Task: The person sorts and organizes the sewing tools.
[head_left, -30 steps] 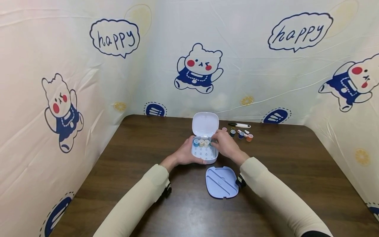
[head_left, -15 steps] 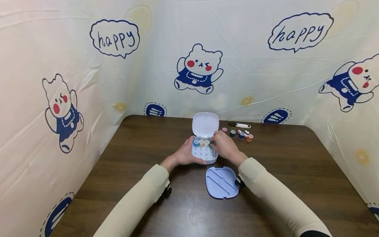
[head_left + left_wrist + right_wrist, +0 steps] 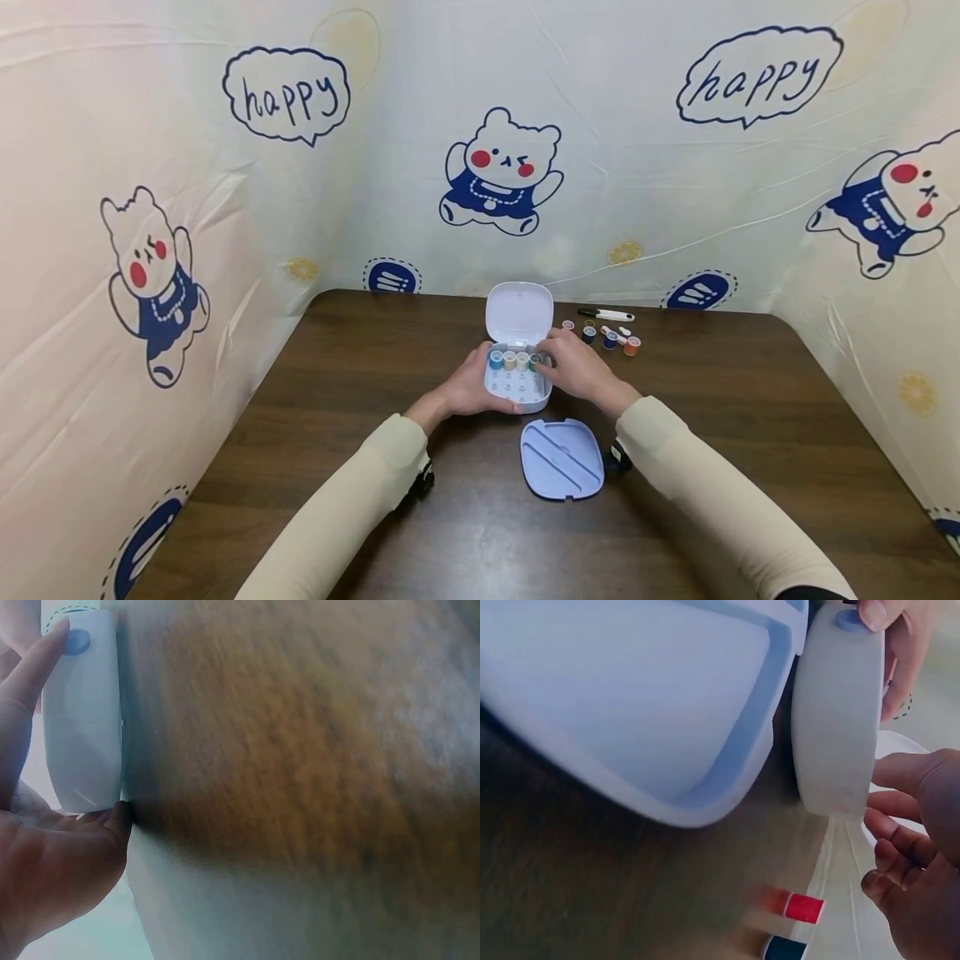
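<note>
A white sewing box [image 3: 517,403] stands with its lid [image 3: 519,313] raised. My left hand [image 3: 468,387] grips its left side, thumb along the front; in the left wrist view the thumb lies by a blue button [image 3: 77,642]. Along the box's back row stand a blue thread spool [image 3: 497,361], a cream one [image 3: 510,361], a white one [image 3: 522,361] and, at the right end, a green thread spool [image 3: 535,362]. My right hand [image 3: 579,367] reaches over the right wall and pinches the green spool. In the right wrist view the box wall hides those fingertips.
Small pegs fill the box's front rows. A lilac tray [image 3: 562,460] lies in front of it. Behind my right hand are a red-orange spool [image 3: 632,346], a navy spool [image 3: 611,340], a dark spool [image 3: 588,334], a pink one [image 3: 567,325] and a black-and-white seam ripper-like tool [image 3: 606,315].
My right hand has shifted slightly right, and more of the green spool shows between its fingers. The left hand keeps its grip on the box.
</note>
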`<state>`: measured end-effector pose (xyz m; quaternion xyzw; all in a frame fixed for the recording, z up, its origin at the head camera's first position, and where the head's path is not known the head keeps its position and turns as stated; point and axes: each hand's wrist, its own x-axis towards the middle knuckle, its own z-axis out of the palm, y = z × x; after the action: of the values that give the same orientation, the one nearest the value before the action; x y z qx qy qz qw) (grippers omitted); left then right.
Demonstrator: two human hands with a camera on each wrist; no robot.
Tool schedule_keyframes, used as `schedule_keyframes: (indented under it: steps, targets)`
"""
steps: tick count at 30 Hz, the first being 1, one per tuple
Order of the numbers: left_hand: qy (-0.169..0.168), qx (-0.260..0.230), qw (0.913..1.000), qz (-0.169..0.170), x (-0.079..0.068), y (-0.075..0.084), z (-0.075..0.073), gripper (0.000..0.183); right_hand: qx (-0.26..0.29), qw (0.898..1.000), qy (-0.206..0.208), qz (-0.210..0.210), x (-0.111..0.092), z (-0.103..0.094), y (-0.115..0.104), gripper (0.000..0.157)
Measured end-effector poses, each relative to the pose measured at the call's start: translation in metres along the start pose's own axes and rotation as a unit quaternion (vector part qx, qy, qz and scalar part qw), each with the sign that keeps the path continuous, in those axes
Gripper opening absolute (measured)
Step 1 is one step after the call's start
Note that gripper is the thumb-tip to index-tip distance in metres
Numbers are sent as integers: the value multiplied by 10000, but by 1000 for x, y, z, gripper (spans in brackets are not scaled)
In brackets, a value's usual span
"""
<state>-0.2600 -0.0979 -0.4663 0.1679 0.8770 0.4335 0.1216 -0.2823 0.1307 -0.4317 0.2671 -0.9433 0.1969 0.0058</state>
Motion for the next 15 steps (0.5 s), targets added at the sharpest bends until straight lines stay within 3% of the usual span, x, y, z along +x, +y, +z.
schedule_keyframes:
  steps: [7,15]
  targets:
    - [19,28,10000,13,1,-1,1,117,166,9996,146,-176,-8,-6,8,26]
    - [39,97,9999,-8,1,-1,1,118,491,9987,42,145,-16,-8,18,27]
